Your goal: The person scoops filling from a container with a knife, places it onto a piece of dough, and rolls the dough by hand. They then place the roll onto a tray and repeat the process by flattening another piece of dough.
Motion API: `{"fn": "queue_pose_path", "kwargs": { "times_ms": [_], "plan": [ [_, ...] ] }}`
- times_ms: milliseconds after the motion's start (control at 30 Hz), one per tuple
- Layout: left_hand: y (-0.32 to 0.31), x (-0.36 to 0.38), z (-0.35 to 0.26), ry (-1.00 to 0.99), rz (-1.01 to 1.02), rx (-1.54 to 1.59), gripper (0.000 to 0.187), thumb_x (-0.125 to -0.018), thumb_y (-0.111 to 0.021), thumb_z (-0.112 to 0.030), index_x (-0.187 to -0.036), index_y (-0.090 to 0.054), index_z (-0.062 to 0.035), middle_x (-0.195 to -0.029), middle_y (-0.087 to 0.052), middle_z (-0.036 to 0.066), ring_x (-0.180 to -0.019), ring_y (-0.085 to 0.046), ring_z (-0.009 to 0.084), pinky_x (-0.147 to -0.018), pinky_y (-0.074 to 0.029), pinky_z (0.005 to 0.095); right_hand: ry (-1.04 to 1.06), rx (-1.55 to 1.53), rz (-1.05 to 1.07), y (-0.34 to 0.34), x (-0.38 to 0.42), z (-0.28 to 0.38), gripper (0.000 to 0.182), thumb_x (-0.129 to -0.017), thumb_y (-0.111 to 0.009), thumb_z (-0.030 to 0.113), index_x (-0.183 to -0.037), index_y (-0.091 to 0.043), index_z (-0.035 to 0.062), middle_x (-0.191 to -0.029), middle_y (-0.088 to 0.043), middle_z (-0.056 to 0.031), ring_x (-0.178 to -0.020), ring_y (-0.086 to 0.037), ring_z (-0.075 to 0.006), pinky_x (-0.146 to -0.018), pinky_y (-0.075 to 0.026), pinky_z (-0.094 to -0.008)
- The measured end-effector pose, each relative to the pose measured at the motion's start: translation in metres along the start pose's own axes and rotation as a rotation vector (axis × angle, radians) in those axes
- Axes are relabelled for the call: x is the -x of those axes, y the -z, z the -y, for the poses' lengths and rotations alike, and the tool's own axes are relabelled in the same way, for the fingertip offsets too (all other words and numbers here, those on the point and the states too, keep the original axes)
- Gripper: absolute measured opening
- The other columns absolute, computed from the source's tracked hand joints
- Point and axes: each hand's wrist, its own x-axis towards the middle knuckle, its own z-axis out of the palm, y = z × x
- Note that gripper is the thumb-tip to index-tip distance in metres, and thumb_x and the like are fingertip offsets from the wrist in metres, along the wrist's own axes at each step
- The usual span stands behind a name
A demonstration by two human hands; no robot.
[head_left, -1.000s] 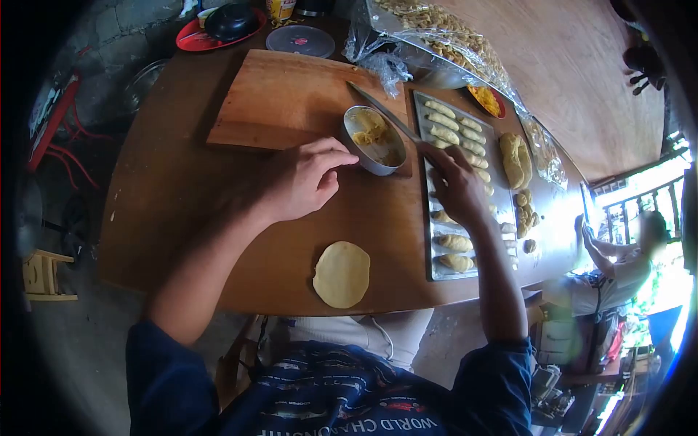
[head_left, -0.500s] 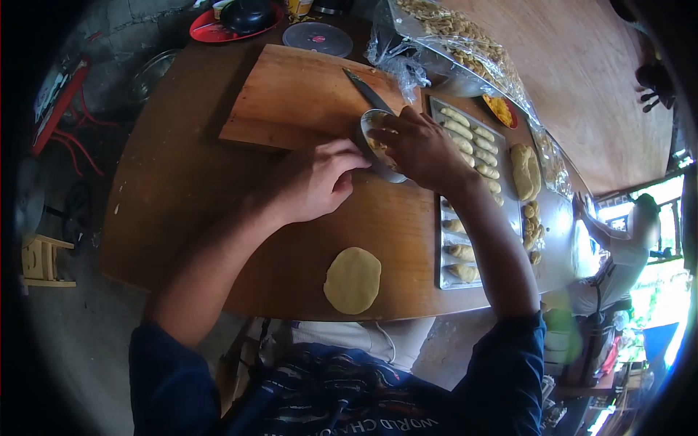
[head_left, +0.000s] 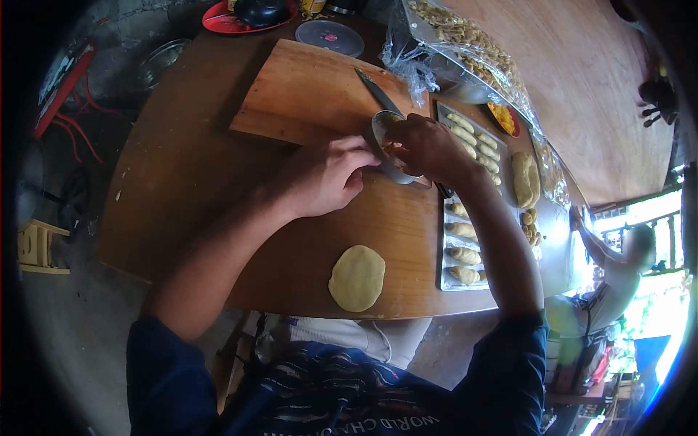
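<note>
A small metal bowl (head_left: 399, 173) stands tilted at the near right edge of the wooden board. My left hand (head_left: 334, 178) is curled with its fingertips at the bowl's left rim. Inside the bowl, the fingers of my right hand (head_left: 430, 149) are bunched together over some crumbly filling; whatever they pinch is hidden. A flat round of dough (head_left: 357, 279) lies on the table close to my body. Behind the bowl, a knife (head_left: 376, 93) rests on the cutting board (head_left: 305, 91), its handle partly covered by my right hand.
On the right, a metal tray (head_left: 465, 282) holds rows of shaped dough pieces. Beside it lie a dough lump (head_left: 526, 179) and smaller pieces. A plastic-covered tray of filling (head_left: 472, 54) and an orange-filled dish (head_left: 504, 118) sit farther back. Another person (head_left: 611, 280) works at far right.
The view has shifted slightly, so the board and tray appear a little to the right. Both hands stay at the bowl, and my right fingers have moved a little within it.
</note>
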Motion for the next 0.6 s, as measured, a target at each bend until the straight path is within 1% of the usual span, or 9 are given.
{"fn": "queue_pose_path", "kwargs": {
  "times_ms": [133,233,300,367,433,500,533,600],
  "plan": [
    [-0.001,0.0,0.001,-0.006,-0.01,0.003,0.038,-0.094,-0.07,0.003,-0.131,-0.079,-0.0014,-0.132,-0.075,0.014,-0.115,-0.077,0.0364,-0.101,-0.064,0.0459,0.022,0.034,0.007,-0.003,-0.001,-0.004,0.023,-0.095,-0.084,0.017,-0.117,-0.084,0.0091,-0.12,-0.081,-0.0114,-0.112,-0.074,-0.0366,-0.101,-0.06,-0.0513],
    [0.002,-0.001,-0.001,-0.005,-0.018,-0.007,0.038,-0.095,-0.07,0.003,-0.131,-0.08,-0.0014,-0.131,-0.076,0.014,-0.116,-0.077,0.0363,-0.102,-0.064,0.0462,0.065,0.009,-0.051,0.005,0.002,-0.003,0.023,-0.098,-0.083,0.017,-0.118,-0.084,0.0088,-0.117,-0.081,-0.0114,-0.11,-0.076,-0.0374,-0.098,-0.061,-0.0527],
    [0.005,-0.001,-0.002,-0.009,-0.028,-0.015,0.038,-0.095,-0.069,0.003,-0.131,-0.08,-0.0014,-0.131,-0.076,0.014,-0.116,-0.077,0.0362,-0.102,-0.064,0.0464,-0.071,-0.119,-0.096,0.015,0.005,0.0,0.023,-0.1,-0.083,0.018,-0.121,-0.083,0.0085,-0.116,-0.081,-0.0136,-0.111,-0.077,-0.0379,-0.098,-0.061,-0.0523],
    [0.006,-0.002,-0.004,0.026,0.017,-0.015,0.037,-0.095,-0.069,0.003,-0.13,-0.08,-0.0015,-0.131,-0.077,0.014,-0.116,-0.077,0.036,-0.103,-0.064,0.0464,-0.071,-0.122,-0.092,0.015,0.005,-0.001,0.024,-0.1,-0.083,0.019,-0.122,-0.083,0.0082,-0.116,-0.082,-0.0151,-0.112,-0.078,-0.0377,-0.098,-0.061,-0.0514],
    [0.003,-0.001,-0.001,0.006,0.004,-0.016,0.037,-0.095,-0.07,0.003,-0.13,-0.08,-0.0014,-0.131,-0.076,0.014,-0.116,-0.077,0.0358,-0.102,-0.064,0.0461,-0.075,-0.123,-0.089,0.011,0.007,-0.002,0.025,-0.101,-0.083,0.019,-0.124,-0.083,0.008,-0.117,-0.082,-0.0167,-0.112,-0.078,-0.0375,-0.099,-0.062,-0.0506],
    [0.001,-0.001,0.0,-0.009,-0.014,-0.02,0.036,-0.096,-0.07,0.003,-0.13,-0.08,-0.0013,-0.131,-0.076,0.014,-0.116,-0.077,0.0356,-0.102,-0.064,0.0459,0.061,0.011,-0.102,0.005,0.004,0.001,0.026,-0.102,-0.082,0.02,-0.124,-0.083,0.0076,-0.118,-0.082,-0.017,-0.112,-0.079,-0.0374,-0.098,-0.063,-0.0494],
    [0.002,-0.001,0.0,-0.008,-0.013,-0.022,0.036,-0.096,-0.07,0.002,-0.13,-0.08,-0.0013,-0.131,-0.076,0.014,-0.116,-0.077,0.0354,-0.102,-0.064,0.0457,0.062,0.011,-0.105,0.005,0.002,0.004,0.026,-0.102,-0.082,0.02,-0.124,-0.083,0.0076,-0.118,-0.082,-0.017,-0.112,-0.079,-0.0374,-0.098,-0.063,-0.0494],
    [0.003,-0.001,0.001,-0.005,-0.011,-0.024,0.036,-0.096,-0.07,0.002,-0.13,-0.08,-0.0013,-0.131,-0.076,0.014,-0.115,-0.077,0.0352,-0.102,-0.064,0.0455,-0.037,-0.042,-0.037,0.004,0.0,0.011,0.016,-0.104,-0.075,0.022,-0.113,-0.084,0.0133,-0.117,-0.082,-0.014,-0.107,-0.08,-0.0387,-0.099,-0.063,-0.0516]
  ]
}}
